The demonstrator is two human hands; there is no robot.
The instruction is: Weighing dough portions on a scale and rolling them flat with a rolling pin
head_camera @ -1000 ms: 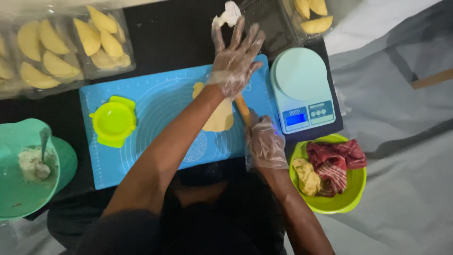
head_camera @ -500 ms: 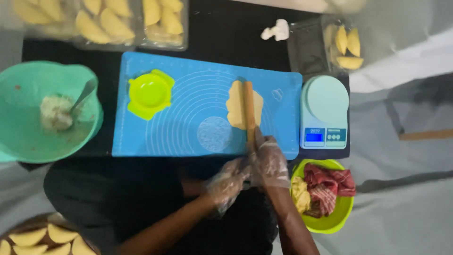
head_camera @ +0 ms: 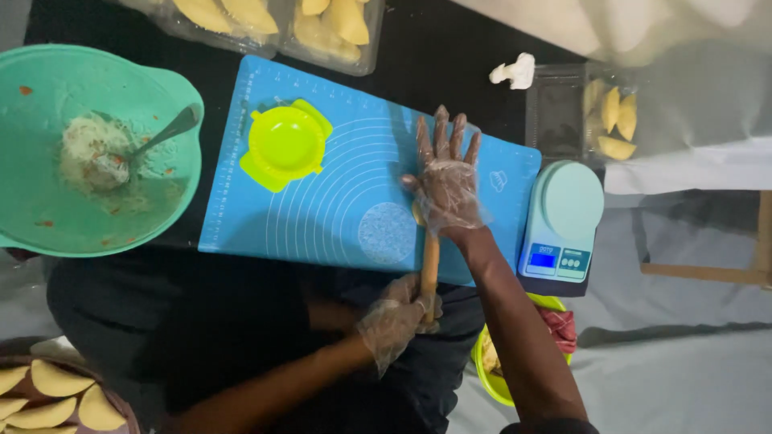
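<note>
At nine o'clock a green bowl [head_camera: 48,209] holds filling and a spoon [head_camera: 165,133], and to its right a yellow-green dumpling press [head_camera: 285,143] lies on the blue rolling mat [head_camera: 338,201] on the dark tabletop [head_camera: 450,48]. At six o'clock the gloved left hand [head_camera: 396,317] is curled around the near end of the wooden rolling pin [head_camera: 429,269], which runs up onto the mat. The gloved right hand [head_camera: 444,181] lies flat, fingers spread, over the pin's far end; the dough under it is hidden, and a kitchen scale [head_camera: 563,217] sits at three o'clock.
</note>
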